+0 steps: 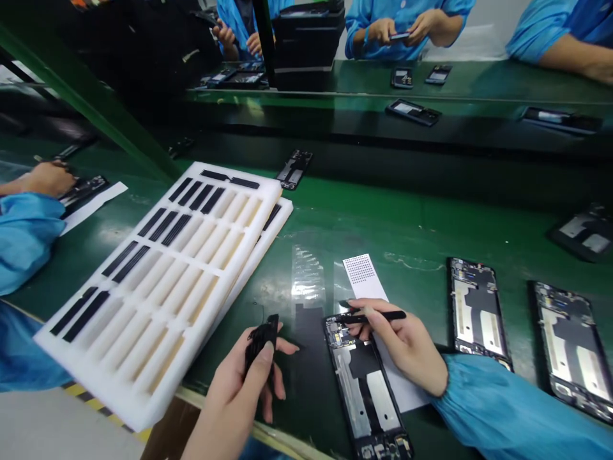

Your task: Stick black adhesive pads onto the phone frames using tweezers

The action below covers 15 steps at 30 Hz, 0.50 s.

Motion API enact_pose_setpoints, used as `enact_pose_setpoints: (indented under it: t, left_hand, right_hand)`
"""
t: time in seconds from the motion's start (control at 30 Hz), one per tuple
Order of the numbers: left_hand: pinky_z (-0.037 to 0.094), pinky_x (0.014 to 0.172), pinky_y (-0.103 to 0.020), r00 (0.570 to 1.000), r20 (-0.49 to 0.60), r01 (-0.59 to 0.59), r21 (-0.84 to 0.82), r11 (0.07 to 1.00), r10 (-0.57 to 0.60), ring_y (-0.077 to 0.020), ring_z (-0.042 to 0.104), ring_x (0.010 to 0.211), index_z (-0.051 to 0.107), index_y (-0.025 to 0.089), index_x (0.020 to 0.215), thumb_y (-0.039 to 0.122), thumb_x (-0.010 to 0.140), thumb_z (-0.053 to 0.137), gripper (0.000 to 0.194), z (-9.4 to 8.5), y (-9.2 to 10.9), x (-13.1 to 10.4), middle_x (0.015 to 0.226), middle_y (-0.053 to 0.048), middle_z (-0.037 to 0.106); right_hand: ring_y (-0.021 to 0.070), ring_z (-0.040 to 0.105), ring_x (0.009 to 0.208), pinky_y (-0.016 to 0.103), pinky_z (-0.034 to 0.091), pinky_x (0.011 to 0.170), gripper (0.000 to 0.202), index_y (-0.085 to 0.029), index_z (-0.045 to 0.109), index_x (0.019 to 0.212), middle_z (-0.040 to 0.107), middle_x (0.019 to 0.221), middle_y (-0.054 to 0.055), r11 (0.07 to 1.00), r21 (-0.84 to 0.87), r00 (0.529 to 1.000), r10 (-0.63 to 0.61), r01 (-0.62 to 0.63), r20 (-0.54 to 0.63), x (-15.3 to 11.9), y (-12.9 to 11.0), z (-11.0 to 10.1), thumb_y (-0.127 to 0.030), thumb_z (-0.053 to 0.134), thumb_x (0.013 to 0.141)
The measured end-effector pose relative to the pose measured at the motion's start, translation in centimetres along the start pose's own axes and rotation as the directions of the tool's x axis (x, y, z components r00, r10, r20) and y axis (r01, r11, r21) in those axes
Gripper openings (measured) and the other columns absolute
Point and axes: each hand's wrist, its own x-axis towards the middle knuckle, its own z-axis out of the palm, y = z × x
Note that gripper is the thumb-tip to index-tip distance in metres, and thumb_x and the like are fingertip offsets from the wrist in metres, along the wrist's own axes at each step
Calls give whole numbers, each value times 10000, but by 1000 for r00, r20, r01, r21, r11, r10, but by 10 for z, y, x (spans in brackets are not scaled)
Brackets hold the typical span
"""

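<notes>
My left hand (239,390) is closed around a small bundle of thin black strips (262,338), beside the phone's upper left. In my right hand (412,345) is a pair of black tweezers (393,315), its tip over the top end of an opened phone (378,409). That phone lies on the green table, its metal plates and circuit board exposed. Whether the tip holds a part is too small to tell. Under my right hand, partly hidden, lies a white sheet with rows of black dots (361,269).
Stacked white foam trays (211,265) with black strips in several slots stand at left. Opened phones lie at right (479,313) and far right (572,348); another phone (294,169) lies beyond the trays. A co-worker's hand (50,179) works at far left; other people sit across.
</notes>
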Motion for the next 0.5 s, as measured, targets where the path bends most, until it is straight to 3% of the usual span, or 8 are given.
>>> enact_pose_setpoints:
  t: [0.13,0.23,0.3,0.37,0.43,0.5]
  left_hand:
    - [465,530,-201,991,-105,-64,198,978,86,-119,536,544,675,217,1073,525,947,537,361,3,-7,-14,632,31,600]
    - [529,755,-187,953,-133,-222,304,926,272,-146,683,804,690,234,966,427,912,631,209,4,-15,-17,873,-3,726]
    - [527,855,-181,904,-62,-367,393,843,423,-159,706,953,676,232,914,339,892,670,110,2,-24,-16,1015,-20,741]
    - [534,857,-166,807,102,-547,499,672,581,-146,715,963,665,227,984,242,896,653,90,-1,-33,-14,1061,-38,737]
    - [561,826,-180,634,315,-719,577,388,707,-153,724,947,644,198,1139,212,934,559,223,1,-38,-13,1101,-82,735]
    - [596,782,-233,470,504,-781,620,75,725,-186,730,933,613,148,1251,226,973,442,336,8,-40,-15,1154,-125,728]
  right_hand:
    - [156,740,721,234,593,654,415,-180,680,728,770,890,94,998,-45,999,-41,42,6,-1,-2,0,-347,455,1034]
    - [142,730,718,228,592,666,274,-179,711,966,761,911,66,991,-82,994,-105,105,9,-5,1,0,-280,464,1032]
    - [139,730,753,227,594,695,224,-189,694,1063,756,925,50,979,-115,986,-165,167,34,-8,5,0,-226,476,1022]
    - [148,736,832,233,594,758,207,-200,686,1096,760,958,44,952,-159,965,-253,260,64,-11,8,0,-182,504,1001]
    - [165,739,905,243,590,806,198,-208,694,1090,769,993,48,920,-195,941,-335,339,51,-12,6,-4,-176,531,982]
    - [173,745,902,251,594,798,193,-212,700,1072,778,985,54,931,-182,941,-332,317,-62,-8,-3,-14,-219,525,992]
